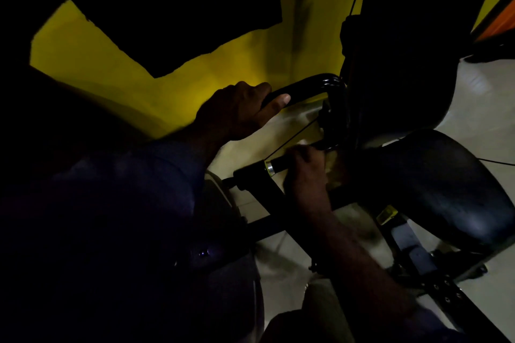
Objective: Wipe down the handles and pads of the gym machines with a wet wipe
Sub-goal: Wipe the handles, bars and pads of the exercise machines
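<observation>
Pale floor [473,108] and yellow wall [195,78] are barely lit. Bar [303,86] is gripped by left hand [239,111], handle [278,166] by right hand [305,172]; pad [434,184] is half lost in dark.

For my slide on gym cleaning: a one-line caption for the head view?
In a dim gym, the left hand grips the upper handle while the right hand grips the lower handle.

Left hand [237,113] and right hand [305,171] around handles [308,83]

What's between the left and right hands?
Head view: a thin black cable crosses the gap between the left hand, on the curved handle, and the right hand, on the lower handle.
</observation>
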A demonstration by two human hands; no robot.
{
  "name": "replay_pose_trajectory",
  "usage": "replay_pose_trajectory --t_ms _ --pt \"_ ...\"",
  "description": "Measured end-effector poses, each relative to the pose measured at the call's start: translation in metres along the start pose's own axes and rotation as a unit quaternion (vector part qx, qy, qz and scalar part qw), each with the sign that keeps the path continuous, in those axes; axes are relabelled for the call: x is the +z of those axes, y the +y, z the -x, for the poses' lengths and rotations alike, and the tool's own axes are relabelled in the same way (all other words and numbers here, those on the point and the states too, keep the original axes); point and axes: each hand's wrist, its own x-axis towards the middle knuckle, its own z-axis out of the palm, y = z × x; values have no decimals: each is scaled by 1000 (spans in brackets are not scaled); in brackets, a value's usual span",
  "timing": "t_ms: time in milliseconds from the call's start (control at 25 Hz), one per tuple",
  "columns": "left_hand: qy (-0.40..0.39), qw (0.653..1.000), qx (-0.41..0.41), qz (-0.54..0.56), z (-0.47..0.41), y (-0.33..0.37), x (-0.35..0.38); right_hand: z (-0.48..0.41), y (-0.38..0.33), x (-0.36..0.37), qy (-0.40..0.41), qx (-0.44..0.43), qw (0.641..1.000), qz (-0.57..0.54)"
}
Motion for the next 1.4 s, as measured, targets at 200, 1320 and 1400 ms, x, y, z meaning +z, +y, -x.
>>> replay_pose_trajectory --t_ms 200,1320,1400 --pt "-3 1000 4 6 -1 -1 0 -23 34 -28 -38 -173 978 110" --pt "19 1000 17 7 0 -4 6 -104 64 -118 -44 -482 844 232" --pt "17 1000 16 5 -1 -5 6 -79 85 -95 -47 -421 881 212"
